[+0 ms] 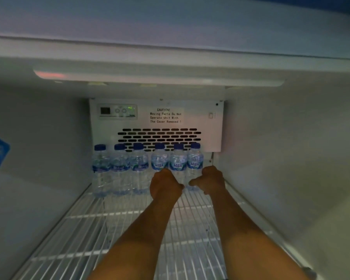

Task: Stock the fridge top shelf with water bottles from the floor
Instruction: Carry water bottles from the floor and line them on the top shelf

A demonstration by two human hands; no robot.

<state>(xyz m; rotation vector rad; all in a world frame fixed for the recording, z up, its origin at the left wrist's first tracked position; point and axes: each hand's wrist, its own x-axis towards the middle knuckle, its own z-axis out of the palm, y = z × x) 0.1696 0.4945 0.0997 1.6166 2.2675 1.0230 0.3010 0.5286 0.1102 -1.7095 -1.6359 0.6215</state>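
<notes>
Bottles: we count six blue-capped water bottles (148,168) upright along the back of the wire shelf (89,229); the right three read "AQUA". Panel (166,116) reads "CAUTION! Moving Parts". Our left hand (165,185) and right hand (210,179) curl at the rightmost bottles; grip unclear.

Inside a commercial display cooler, of the kind found in a shop: identical Aqua water bottles (148,168) line the back edge of a white wire shelf (129,229), beneath a vented fan cover (208,136) carrying a printed caution notice (165,115) and thermostat panel (117,111).
</notes>
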